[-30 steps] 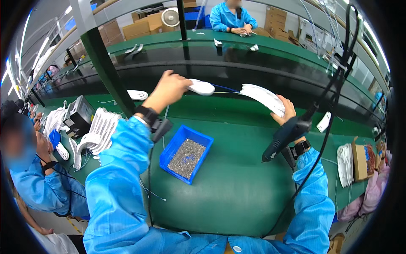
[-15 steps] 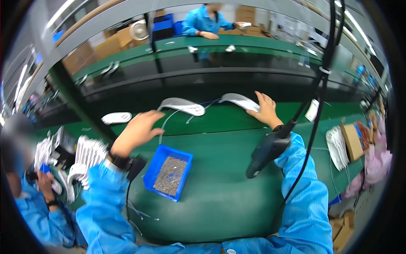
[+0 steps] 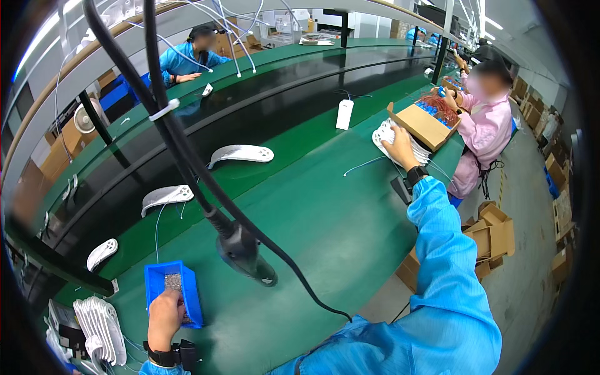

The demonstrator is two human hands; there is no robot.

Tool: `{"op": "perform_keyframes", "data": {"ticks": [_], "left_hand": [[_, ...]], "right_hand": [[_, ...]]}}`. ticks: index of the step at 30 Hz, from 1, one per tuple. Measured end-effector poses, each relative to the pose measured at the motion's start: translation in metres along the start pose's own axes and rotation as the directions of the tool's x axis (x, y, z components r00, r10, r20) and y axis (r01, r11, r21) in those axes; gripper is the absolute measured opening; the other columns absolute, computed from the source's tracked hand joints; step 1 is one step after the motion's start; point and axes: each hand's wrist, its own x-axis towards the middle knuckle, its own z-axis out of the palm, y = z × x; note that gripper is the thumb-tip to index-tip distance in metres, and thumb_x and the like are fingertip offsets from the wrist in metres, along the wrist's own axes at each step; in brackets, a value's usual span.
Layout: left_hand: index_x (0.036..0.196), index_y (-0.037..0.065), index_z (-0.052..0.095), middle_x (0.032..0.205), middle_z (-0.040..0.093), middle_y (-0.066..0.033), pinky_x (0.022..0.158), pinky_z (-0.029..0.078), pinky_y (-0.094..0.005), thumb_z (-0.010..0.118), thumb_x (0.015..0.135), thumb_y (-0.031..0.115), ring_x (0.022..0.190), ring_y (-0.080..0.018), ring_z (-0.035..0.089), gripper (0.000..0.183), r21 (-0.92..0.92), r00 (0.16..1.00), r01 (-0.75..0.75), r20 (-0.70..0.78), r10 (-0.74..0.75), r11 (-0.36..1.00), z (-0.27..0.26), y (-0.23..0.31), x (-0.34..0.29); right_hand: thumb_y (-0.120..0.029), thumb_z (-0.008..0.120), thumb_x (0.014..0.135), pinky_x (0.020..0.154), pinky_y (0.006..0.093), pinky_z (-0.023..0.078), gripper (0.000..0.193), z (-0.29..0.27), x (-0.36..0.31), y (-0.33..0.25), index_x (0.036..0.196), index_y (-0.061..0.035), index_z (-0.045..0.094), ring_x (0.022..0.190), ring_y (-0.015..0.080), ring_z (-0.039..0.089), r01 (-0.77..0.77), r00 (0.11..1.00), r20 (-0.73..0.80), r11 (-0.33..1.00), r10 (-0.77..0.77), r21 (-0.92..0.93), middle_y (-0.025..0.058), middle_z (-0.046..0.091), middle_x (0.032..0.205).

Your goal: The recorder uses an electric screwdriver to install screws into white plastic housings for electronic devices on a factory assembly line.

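Our left hand (image 3: 165, 317) dips fingers into the blue bin (image 3: 173, 292) of small parts, grip unclear. Our right hand (image 3: 400, 147) lies open on the white stack (image 3: 389, 139) at the table's far right edge; reaching blind, we could topple it.

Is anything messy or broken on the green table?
Nothing stands out. The small blue plastic bin sits upright under the left hand, nothing spilled around it. The right hand rests on a neat stack of flat white plastic shells. Two more white shells lie apart, flat.

Factory assembly line: long green-topped workbench (image 3: 325, 219), black conveyor belt (image 3: 262, 106), suspended black electric screwdriver (image 3: 245, 251), smocked workers, stacked brown cardboard cartons (image 3: 490, 234).
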Motion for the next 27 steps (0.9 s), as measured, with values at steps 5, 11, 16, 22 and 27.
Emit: {"op": "perform_keyframes", "data": {"ticks": [5, 11, 16, 22, 27], "left_hand": [[0.075, 0.002, 0.062, 0.074, 0.059, -0.0142, 0.065, 0.047, -0.0409, 0.065, 0.066, 0.005, 0.073, -0.0340, 0.059, 0.009, 0.052, 0.998, 0.044, -0.044, -0.042, 0.998, -0.002, -0.002, -0.008], [0.073, 0.003, 0.063, 0.074, 0.059, -0.0135, 0.064, 0.046, -0.0411, 0.064, 0.068, 0.006, 0.071, -0.0330, 0.058, 0.005, 0.080, 0.986, 0.064, -0.156, -0.051, 0.995, 0.000, 0.004, -0.013], [0.072, 0.004, 0.064, 0.074, 0.060, -0.0115, 0.065, 0.044, -0.0411, 0.064, 0.071, 0.008, 0.070, -0.0315, 0.058, 0.005, 0.187, 0.982, 0.093, -0.178, -0.060, 0.978, 0.007, 0.003, -0.018], [0.078, 0.003, 0.058, 0.076, 0.060, -0.0135, 0.065, 0.042, -0.0420, 0.058, 0.076, 0.011, 0.070, -0.0318, 0.057, 0.008, 0.283, 0.982, 0.050, -0.188, 0.005, 0.958, 0.019, -0.003, -0.013], [0.078, 0.004, 0.057, 0.077, 0.060, -0.0116, 0.066, 0.042, -0.0415, 0.054, 0.079, 0.014, 0.074, -0.0292, 0.059, 0.011, 0.313, 0.972, 0.059, -0.235, 0.017, 0.948, 0.027, -0.002, -0.012]], "right_hand": [[-0.033, 0.071, 0.070, 0.090, 0.0425, 0.043, 0.059, -0.017, -0.007, 0.008, 0.113, 0.0016, 0.051, 0.111, 0.0361, 0.047, -0.105, 0.963, 0.212, 0.957, 0.166, -0.270, 0.0218, 0.050, 0.116], [-0.032, 0.071, 0.069, 0.089, 0.0433, 0.044, 0.065, -0.004, 0.003, 0.030, 0.120, -0.0007, 0.046, 0.104, 0.0378, 0.055, -0.132, 0.902, 0.378, 0.968, 0.206, -0.213, 0.0239, 0.055, 0.113], [-0.028, 0.067, 0.072, 0.089, 0.0463, 0.043, 0.058, -0.009, -0.001, 0.013, 0.122, -0.0046, 0.049, 0.107, 0.0385, 0.052, -0.104, 0.916, 0.370, 0.982, 0.157, -0.160, 0.0215, 0.050, 0.117], [-0.030, 0.060, 0.076, 0.093, 0.0469, 0.035, 0.039, -0.010, -0.004, 0.002, 0.102, -0.0022, 0.062, 0.111, 0.0318, 0.044, -0.015, 0.932, 0.315, 0.889, 0.178, -0.458, 0.0143, 0.048, 0.112], [-0.030, 0.061, 0.077, 0.081, 0.0467, 0.042, 0.035, -0.048, -0.022, -0.033, 0.093, 0.0014, 0.056, 0.091, 0.0399, 0.057, -0.071, 0.977, 0.202, 0.997, 0.065, 0.022, 0.0274, 0.060, 0.094]]}}
